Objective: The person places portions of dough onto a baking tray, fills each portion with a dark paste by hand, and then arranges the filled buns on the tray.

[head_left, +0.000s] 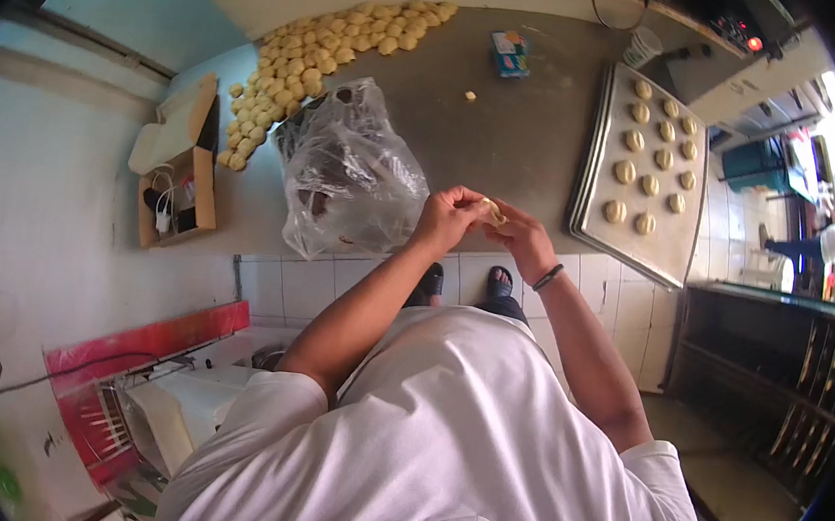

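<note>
Over the near edge of the worktable, my left hand and my right hand meet with their fingers closed on a small piece of pale dough. Fingers partly cover the dough, so its full shape is hidden. Just left of my hands lies a clear plastic bag with something dark inside. To the right, rows of shaped dough pieces sit apart from one another on a metal baking tray. Many round dough balls are heaped at the far left of the table.
A small dough scrap and a blue packet lie on the grey worktable. An open cardboard box with a white cable stands at the left. Beyond the tray is a cup. A dark rack stands at right; another person is farther off.
</note>
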Demonstrator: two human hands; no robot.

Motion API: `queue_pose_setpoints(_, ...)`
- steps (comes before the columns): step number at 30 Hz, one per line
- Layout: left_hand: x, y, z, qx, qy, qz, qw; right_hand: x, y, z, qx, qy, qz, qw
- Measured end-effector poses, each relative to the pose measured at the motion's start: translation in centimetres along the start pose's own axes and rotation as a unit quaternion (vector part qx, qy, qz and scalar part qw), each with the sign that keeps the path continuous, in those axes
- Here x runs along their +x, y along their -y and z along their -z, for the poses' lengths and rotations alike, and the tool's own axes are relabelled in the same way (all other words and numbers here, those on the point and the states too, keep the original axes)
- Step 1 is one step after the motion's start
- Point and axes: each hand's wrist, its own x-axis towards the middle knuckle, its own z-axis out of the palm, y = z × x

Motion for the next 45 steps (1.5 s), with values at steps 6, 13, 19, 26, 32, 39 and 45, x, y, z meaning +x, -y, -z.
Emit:
queue_pose_setpoints(6, 3.7, 4.2, -2.4, 0.291, -0.017, -0.175, 0.940, 0.5, -5.0, 2.1, -0.496, -0.169, 0.214, 0.824)
queue_pose_setpoints(13, 4.3, 1.7, 0.0, 0.306, 0.122, -0.229, 0.916, 0.7, -2.1, 0.8, -0.663, -0.082, 0.187, 0.721)
queue_pose_setpoints(19, 3.4, 2.4, 0.6, 0.172, 0.145, -0.115, 0.968, 3.5, -0.6, 2.8, -0.493, -0.093, 0.206, 0.840)
queue_pose_setpoints(26, 3.4, 5.1, -1.9, 0.307, 0.007, -0.252, 0.918, 1.5, -2.5, 1.7, -0.607, -0.160, 0.274, 0.729)
queue_pose_setpoints(32, 0.8, 4.7, -4.6, 0.375, -0.017, -0.365, 0.852, -0.6, -3.9, 2.8, -0.469, -0.073, 0.210, 0.855)
queue_pose_setpoints(39, 2.3, 1.5, -7.2, 0.441, -0.036, -0.313, 0.840, -5.4, 6.0, 7.5, -0.312, -0.092, 0.151, 0.934)
queue_pose_setpoints(45, 2.4, -2.5, -22.2, 0.105, 0.053, -0.081, 0.990, -9.4, 6.4, 16.1, -0.134, -0.168, 0.209, 0.954)
